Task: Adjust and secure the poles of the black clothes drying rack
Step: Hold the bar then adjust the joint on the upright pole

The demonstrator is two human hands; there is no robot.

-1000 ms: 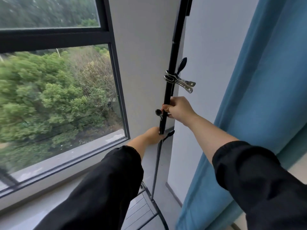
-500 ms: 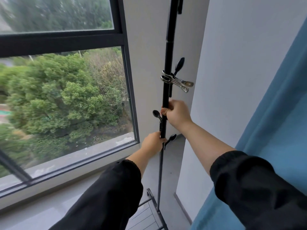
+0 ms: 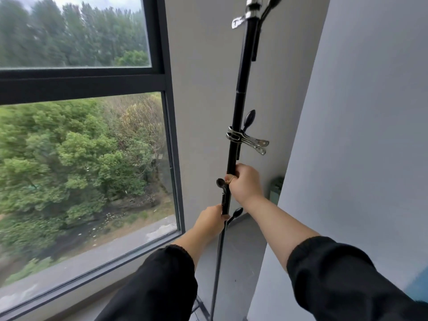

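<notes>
A grey alcove beside a large window fills the frame. At centre stands the black pole — slim, telescopic, with a steel clip clamped on. The right hand is wrapped around it; lower, the left hand grips the thinner section. Likely mid-adjustment: next, set the height and tighten the joint.

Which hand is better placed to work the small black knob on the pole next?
Probably the right hand: it grips the pole with its fingers right beside the knob. The left hand holds the pole lower down.
</notes>
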